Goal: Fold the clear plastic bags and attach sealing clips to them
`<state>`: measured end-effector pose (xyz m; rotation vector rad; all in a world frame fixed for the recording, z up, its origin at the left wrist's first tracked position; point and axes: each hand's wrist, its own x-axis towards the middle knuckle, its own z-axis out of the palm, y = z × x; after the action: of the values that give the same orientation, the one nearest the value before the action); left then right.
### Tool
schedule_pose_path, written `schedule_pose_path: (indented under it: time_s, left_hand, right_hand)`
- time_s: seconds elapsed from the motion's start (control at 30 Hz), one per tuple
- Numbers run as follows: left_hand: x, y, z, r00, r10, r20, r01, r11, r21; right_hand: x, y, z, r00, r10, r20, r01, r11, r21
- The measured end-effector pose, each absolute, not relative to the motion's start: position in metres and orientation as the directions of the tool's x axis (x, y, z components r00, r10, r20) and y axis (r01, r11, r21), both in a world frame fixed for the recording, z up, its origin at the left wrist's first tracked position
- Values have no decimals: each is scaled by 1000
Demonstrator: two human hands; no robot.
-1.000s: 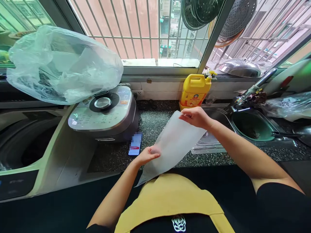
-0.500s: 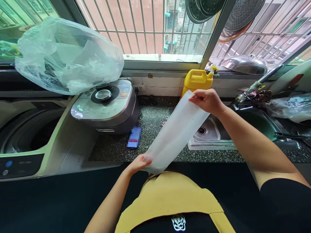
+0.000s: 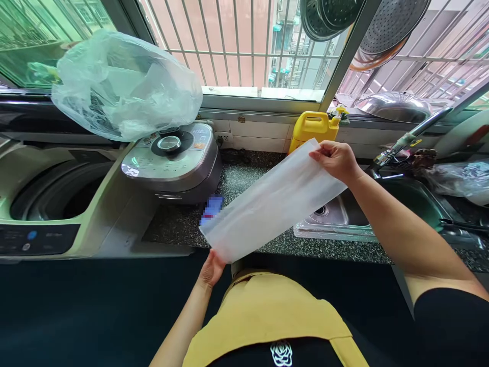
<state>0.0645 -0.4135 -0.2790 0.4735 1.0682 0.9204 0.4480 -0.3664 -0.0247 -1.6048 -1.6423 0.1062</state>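
Note:
A long, flat, translucent white plastic bag [image 3: 267,204] stretches between my two hands, above the counter's front edge. My right hand [image 3: 336,159] pinches its upper right end between thumb and fingers. At the lower left end, my left hand [image 3: 212,267] grips the bottom edge, with its fingers partly hidden behind the film. The bag's left corner reaches over the blurred blue object [image 3: 212,208] on the counter, and its right end overlaps the sink [image 3: 332,211].
A rice cooker [image 3: 171,160] stands left on the dark speckled counter [image 3: 171,224], beside an open washing machine [image 3: 42,239]. A filled clear plastic bag [image 3: 130,86] sits behind it. A yellow jug [image 3: 311,127] stands by the window, and a faucet [image 3: 408,135] rises over the sink.
The bag has swung flatter, its lower end moving left and spreading wider. My left hand has shifted left and slightly down to its bottom edge; my right hand keeps its pinch.

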Motion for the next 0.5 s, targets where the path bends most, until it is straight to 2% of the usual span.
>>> schedule_pose_path:
  time_s: [0.1, 0.27, 0.5]
  left_hand:
    - [79, -425, -288, 1, 838, -546, -329, 516, 791]
    - [84, -429, -295, -227, 836, -500, -337, 414, 846]
    - [89, -458, -296, -146, 853, -501, -194, 472, 860]
  right_hand:
    - [453, -369, -26, 150, 862, 484, 792, 189, -581]
    - [460, -373, -37, 141, 869, 474, 760, 212, -614]
    - [459, -376, -49, 174, 881, 441, 721, 191, -666]
